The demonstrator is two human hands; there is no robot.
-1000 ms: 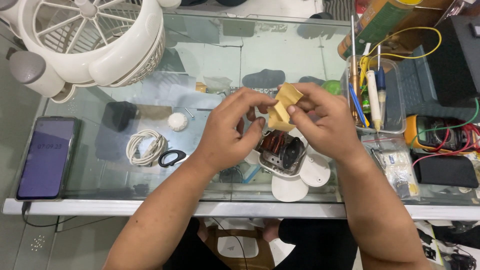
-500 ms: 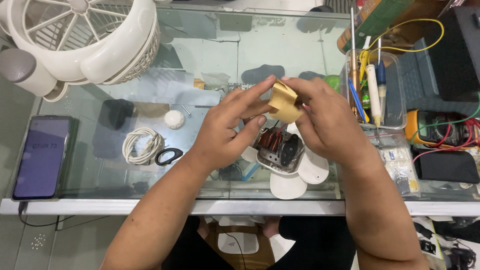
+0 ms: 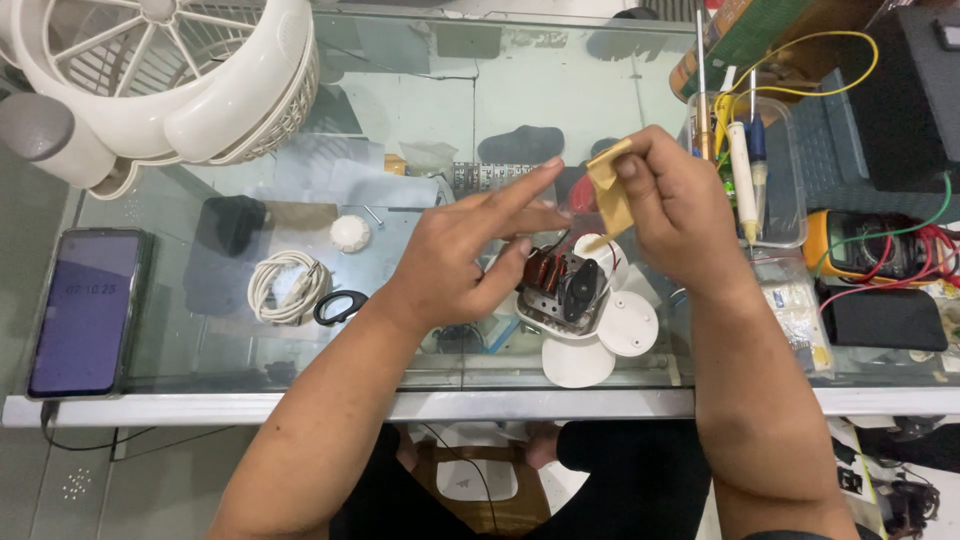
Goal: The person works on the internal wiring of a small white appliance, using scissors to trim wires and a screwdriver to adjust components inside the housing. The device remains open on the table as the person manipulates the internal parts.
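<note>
**Tape strip pinched above the opened motor**

Right hand (image 3: 690, 215) pinches a yellow tape strip (image 3: 610, 190) at its top edge; it looks light, limp and probably sticky, best held by the edges. Left hand (image 3: 470, 260) is open, fingers extended, holding nothing. Beneath, the motor unit (image 3: 560, 290) rests on the glass bench (image 3: 420, 120).

One head-worn camera looks steeply down, close over a glass table (image 3: 560, 90), seemingly from the near edge.

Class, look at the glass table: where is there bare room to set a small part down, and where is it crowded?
Bare glass lies between the white fan guard and the clear plastic tool tray. Another patch sits between the dark phone and the coiled white cable. The right end, around the yellow multimeter, is crowded.
</note>
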